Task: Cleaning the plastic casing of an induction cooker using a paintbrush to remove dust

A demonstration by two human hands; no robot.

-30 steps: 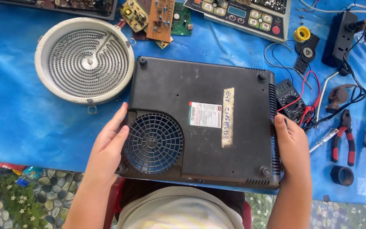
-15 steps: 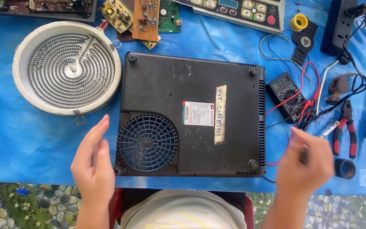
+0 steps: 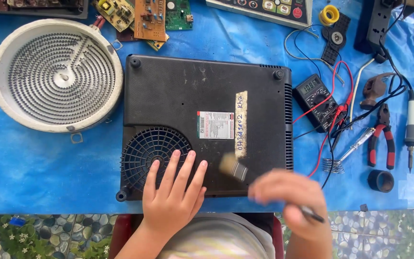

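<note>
On the blue plastic sheet covering the work surface, a black rectangular plastic cooker housing lies bottom side up, its round fan grille at the near left corner and a white label and a strip of pale tape near its middle. The left hand rests flat on the housing with fingers spread and straight, fingertips touching the grille's right edge, gripping nothing. The right hand, blurred, is curled closed around the dark handle of a small flat paintbrush, whose pale bristles touch the housing's near edge, just right of the left hand. Left of the housing and just beside it sits a round white ceramic heating element with a grey spiral coil. Beyond the housing's far edge lie green and brown circuit boards. To the right, near the housing, a black digital multimeter lies with red and black leads, and farther right are red-handled pliers, a soldering iron and a black ring.
</note>
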